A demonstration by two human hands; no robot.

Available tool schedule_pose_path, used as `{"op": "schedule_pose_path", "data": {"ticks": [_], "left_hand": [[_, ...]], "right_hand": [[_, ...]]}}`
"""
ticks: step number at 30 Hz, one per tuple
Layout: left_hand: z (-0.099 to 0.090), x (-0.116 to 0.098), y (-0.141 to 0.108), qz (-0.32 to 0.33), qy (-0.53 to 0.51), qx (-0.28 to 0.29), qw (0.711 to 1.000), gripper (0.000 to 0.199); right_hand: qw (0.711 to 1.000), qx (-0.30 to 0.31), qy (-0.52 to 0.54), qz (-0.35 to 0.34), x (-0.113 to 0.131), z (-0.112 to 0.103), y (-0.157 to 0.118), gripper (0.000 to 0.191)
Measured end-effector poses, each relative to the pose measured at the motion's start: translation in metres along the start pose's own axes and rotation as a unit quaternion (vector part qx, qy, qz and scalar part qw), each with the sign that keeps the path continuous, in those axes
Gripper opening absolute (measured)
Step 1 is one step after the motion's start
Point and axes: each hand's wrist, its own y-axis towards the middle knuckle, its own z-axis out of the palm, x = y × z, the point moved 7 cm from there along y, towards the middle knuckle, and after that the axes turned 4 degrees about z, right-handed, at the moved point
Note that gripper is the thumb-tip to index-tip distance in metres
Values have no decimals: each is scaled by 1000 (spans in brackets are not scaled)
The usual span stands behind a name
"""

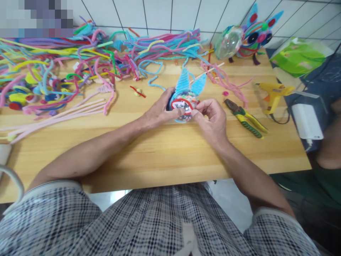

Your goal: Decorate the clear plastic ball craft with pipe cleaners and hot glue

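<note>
Between my hands, over the middle of the table, is a clear round ornament (189, 96) with colourful bits inside and two blue pipe-cleaner ears (182, 82) standing up from it. A red pipe cleaner (179, 101) curves across its front around a pale patch. My left hand (165, 108) wraps the ornament from the left, its thumb across the front. At the right side, my right hand (212, 115) pinches the end of the red pipe cleaner with thumb and index finger; the fingertips partly cover that end.
Pliers (245, 119) and a yellow glue gun (274, 93) lie to the right, beside a white box (307, 121). Pipe cleaners (165, 44) are heaped along the back and left. A finished-looking eared figure (257, 39) stands back right. Another person's arm (331, 142) shows at the right edge.
</note>
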Motion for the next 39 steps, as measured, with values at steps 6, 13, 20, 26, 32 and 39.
{"op": "schedule_pose_path", "data": {"ticks": [6, 13, 20, 26, 32, 39], "left_hand": [[5, -14, -2, -11, -18, 15, 1000, 82], [5, -1, -1, 5, 9, -11, 1000, 85], [9, 0, -3, 18, 4, -13, 1000, 86], [9, -3, -6, 12, -6, -28, 1000, 79], [8, -1, -4, 10, 21, -60, 998, 81], [3, -3, -4, 12, 42, -86, 995, 70]], "right_hand": [[1000, 9, -10, -8, 3, 1, -2, 22], [1000, 14, -2, -18, 5, 2, -3, 16], [1000, 7, -11, -14, 6, 2, -2, 10], [1000, 5, -29, -12, 8, 3, -2, 16], [999, 0, -31, -12, 7, 6, -4, 13], [999, 24, -44, -15, 9, -7, 6, 14]]}}
